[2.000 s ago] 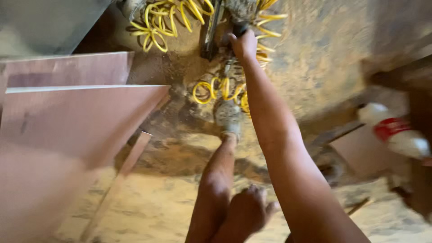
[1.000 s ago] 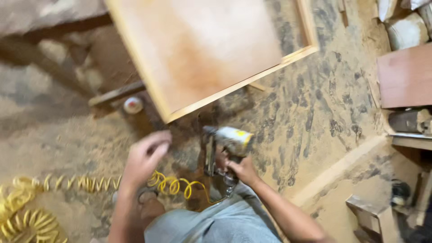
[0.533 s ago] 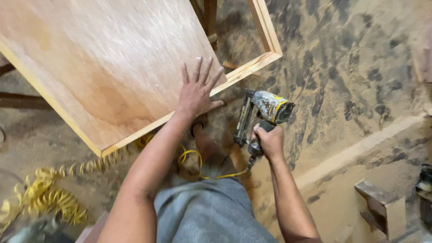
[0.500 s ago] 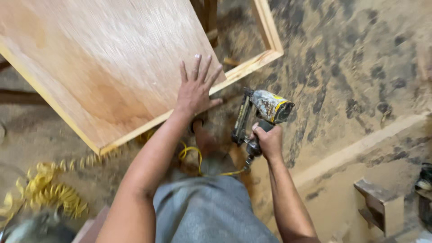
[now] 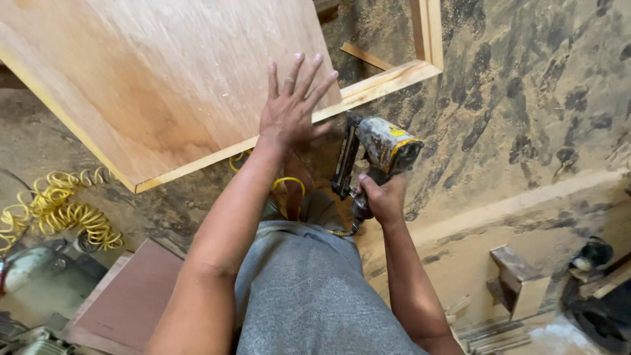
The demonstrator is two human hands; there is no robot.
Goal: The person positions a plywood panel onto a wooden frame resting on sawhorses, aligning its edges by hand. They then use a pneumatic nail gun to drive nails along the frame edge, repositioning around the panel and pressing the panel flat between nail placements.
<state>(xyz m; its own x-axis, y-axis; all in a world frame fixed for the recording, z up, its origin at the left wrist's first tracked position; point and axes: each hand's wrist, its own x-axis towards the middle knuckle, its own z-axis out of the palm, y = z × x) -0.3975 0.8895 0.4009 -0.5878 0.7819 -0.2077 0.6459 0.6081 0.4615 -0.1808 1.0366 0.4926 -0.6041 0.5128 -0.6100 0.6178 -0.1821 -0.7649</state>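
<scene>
Left hand (image 5: 289, 115) flat on plywood panel (image 5: 164, 79); right hand (image 5: 382, 197) grips nail gun (image 5: 381, 148).

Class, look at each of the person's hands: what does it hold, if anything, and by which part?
The right hand grips the nail gun by its handle. The left hand holds nothing; it lies flat, fingers spread, on the plywood panel near its framed edge.

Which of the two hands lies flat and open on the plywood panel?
The left hand, its fingers spread on the plywood panel. The right hand is closed around the nail gun.
</scene>
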